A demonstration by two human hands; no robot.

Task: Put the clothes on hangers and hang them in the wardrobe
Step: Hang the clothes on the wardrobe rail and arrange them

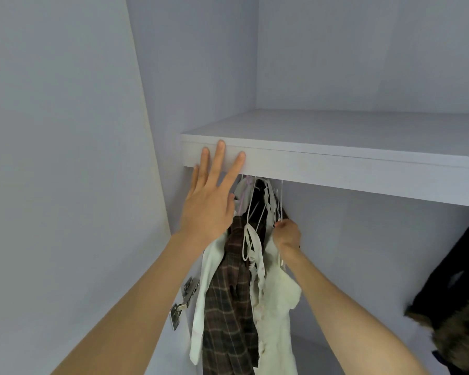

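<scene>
Inside the white wardrobe, a bunch of clothes hangs on white hangers [257,209] under the shelf [336,169]: a brown plaid shirt [228,307], a white garment [203,293] at its left, and a cream top [276,301] with lacy straps. My left hand [210,196] is spread, its straight fingertips resting against the shelf's front edge. My right hand [287,234] is curled at the right side of the bunch, gripping the hanger of the cream top just below the hooks. The rail itself is hidden behind the shelf.
The wardrobe's left wall carries a metal door hinge [184,301]. A dark garment with a furry trim [450,301] hangs at the far right. Between it and the bunch lies an open stretch of wardrobe back wall [363,253].
</scene>
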